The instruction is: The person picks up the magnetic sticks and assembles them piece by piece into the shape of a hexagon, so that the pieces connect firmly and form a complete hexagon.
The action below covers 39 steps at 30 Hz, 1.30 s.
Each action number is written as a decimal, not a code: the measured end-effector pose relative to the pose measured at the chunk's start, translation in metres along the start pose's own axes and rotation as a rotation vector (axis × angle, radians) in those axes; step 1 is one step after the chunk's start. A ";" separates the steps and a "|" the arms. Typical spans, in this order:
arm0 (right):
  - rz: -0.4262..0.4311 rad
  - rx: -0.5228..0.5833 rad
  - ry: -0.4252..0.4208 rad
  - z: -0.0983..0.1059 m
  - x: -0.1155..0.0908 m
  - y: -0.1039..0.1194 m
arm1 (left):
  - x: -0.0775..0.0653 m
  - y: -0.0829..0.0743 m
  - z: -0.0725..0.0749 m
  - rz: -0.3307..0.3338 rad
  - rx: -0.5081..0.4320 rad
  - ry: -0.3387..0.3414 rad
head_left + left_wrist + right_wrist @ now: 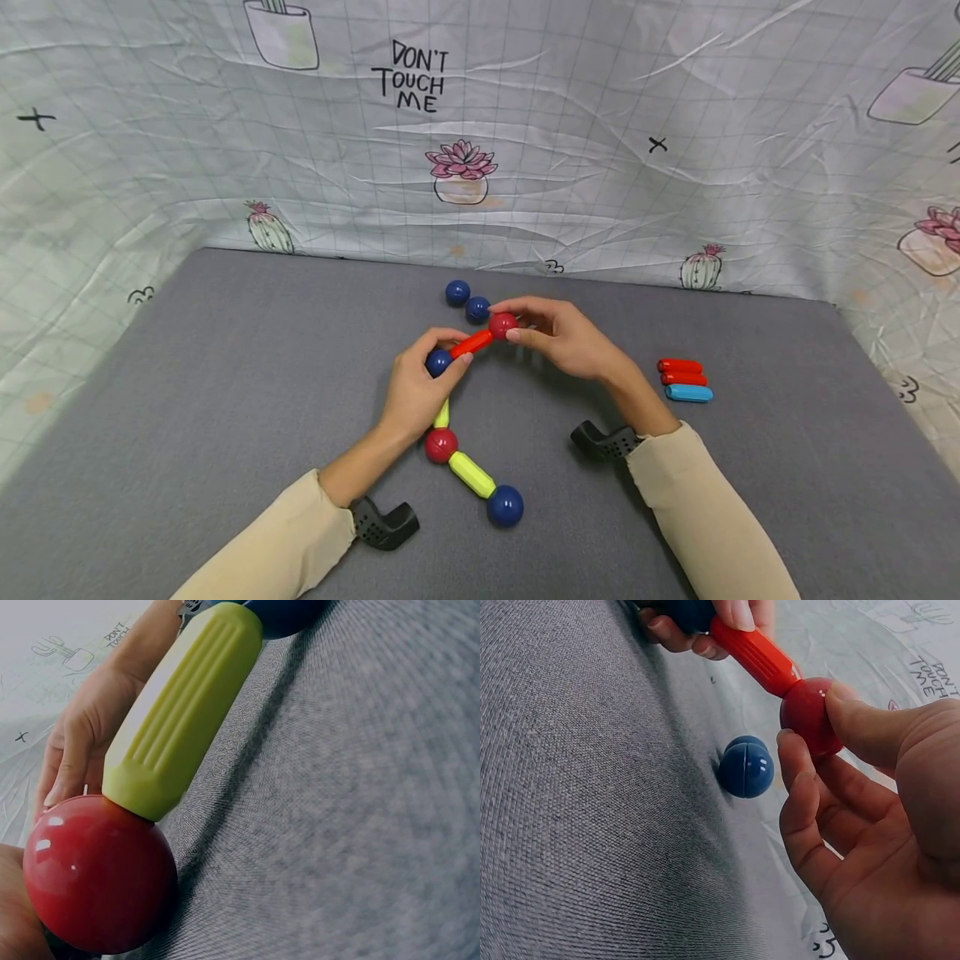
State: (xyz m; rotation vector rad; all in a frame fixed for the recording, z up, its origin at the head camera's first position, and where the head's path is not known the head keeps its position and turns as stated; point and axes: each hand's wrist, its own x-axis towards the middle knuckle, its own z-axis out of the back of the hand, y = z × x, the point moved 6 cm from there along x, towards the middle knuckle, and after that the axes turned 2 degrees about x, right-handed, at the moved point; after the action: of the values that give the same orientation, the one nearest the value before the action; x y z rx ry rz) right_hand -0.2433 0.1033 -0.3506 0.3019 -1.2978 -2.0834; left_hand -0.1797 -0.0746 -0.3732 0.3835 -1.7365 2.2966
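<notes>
My right hand (566, 337) pinches a red ball (810, 716) between thumb and fingers. That ball touches the end of a red rod (472, 343). My left hand (420, 382) grips the rod's other end together with a dark blue ball (438, 362). From there a chain runs toward the front: a yellow-green rod (442, 415) partly hidden by the left hand, a second red ball (441, 445), another yellow-green rod (180, 712) and a larger-looking blue ball (506, 506). In the left wrist view this front part of the chain lies close up on the grey cloth.
Two loose blue balls, a far one (457, 292) and a nearer one (477, 311), sit just behind the hands. To the right lie two red rods (680, 366) and a light blue rod (688, 393) side by side. A printed curtain (570, 167) hangs behind the grey tabletop (247, 375).
</notes>
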 end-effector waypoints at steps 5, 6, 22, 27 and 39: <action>-0.008 0.007 0.013 0.000 0.000 0.001 | -0.002 -0.023 0.004 -0.003 -0.007 0.005; -0.010 0.006 0.015 0.000 0.000 0.001 | -0.002 -0.025 0.004 -0.007 -0.007 0.011; -0.017 0.031 0.059 -0.010 0.002 0.000 | 0.000 -0.020 -0.002 0.015 -0.073 0.118; -0.023 0.025 0.058 -0.012 0.002 0.000 | -0.001 0.003 -0.005 0.018 -0.091 0.094; -0.070 -0.088 -0.050 0.032 -0.036 0.002 | 0.000 0.012 -0.007 -0.009 -0.082 0.081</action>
State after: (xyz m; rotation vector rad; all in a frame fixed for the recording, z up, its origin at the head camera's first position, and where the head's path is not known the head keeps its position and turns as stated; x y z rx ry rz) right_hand -0.2317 0.1479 -0.3387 0.2619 -1.2361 -2.2129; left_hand -0.1838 -0.0705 -0.3856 0.2788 -1.7785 2.1945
